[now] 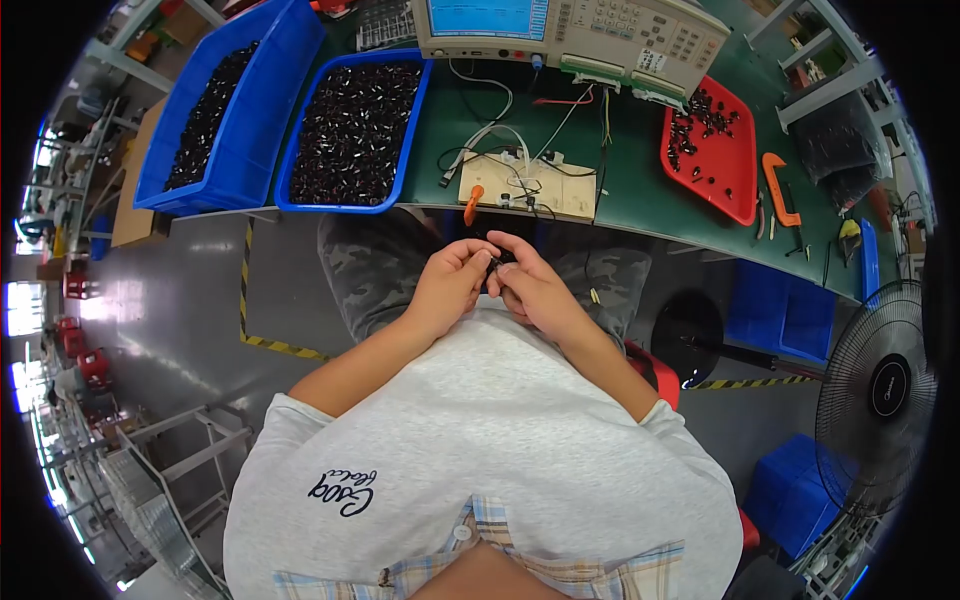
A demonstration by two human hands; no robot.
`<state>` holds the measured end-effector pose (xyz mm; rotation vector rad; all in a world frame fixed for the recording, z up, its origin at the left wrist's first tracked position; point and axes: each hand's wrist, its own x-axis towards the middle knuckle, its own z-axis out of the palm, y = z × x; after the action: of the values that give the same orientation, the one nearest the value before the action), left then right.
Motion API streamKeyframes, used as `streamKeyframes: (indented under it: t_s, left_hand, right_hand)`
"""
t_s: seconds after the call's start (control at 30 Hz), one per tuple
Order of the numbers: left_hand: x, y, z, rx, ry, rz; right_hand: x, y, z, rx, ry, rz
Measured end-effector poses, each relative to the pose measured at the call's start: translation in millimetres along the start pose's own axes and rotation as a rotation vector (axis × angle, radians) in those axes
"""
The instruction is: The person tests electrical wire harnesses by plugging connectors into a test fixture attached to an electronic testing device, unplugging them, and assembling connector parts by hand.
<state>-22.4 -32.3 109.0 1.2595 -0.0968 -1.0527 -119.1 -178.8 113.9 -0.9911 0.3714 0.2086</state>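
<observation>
Close together in front of my lap, just off the table's front edge, are my left hand (450, 285) and my right hand (537, 290). Both have their fingers curled in and meeting around small dark parts (496, 262), which the fingers partly hide. Just beyond them on the green table (440, 120) lies a cream test board (570, 190) with wires and an orange clamp handle (474, 204). A blue tray (424, 110) full of small black parts is to the left. On the right, a red tray (745, 150) holds scattered black parts.
A deep blue bin (245, 130) stands at the far left. The measuring instrument (600, 40) is at the back. An orange clamp (778, 190) and hand tools lie at the right. A fan (885, 385) stands on the lower right, near blue crates (785, 310).
</observation>
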Motion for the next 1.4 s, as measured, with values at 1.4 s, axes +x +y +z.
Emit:
streamKeyframes:
  t_s: [1.4]
  left_hand:
    - [-20,-111,-362,0.0,0.969,-0.194]
  right_hand:
    - [68,10,-8,0.448,0.297,0.025]
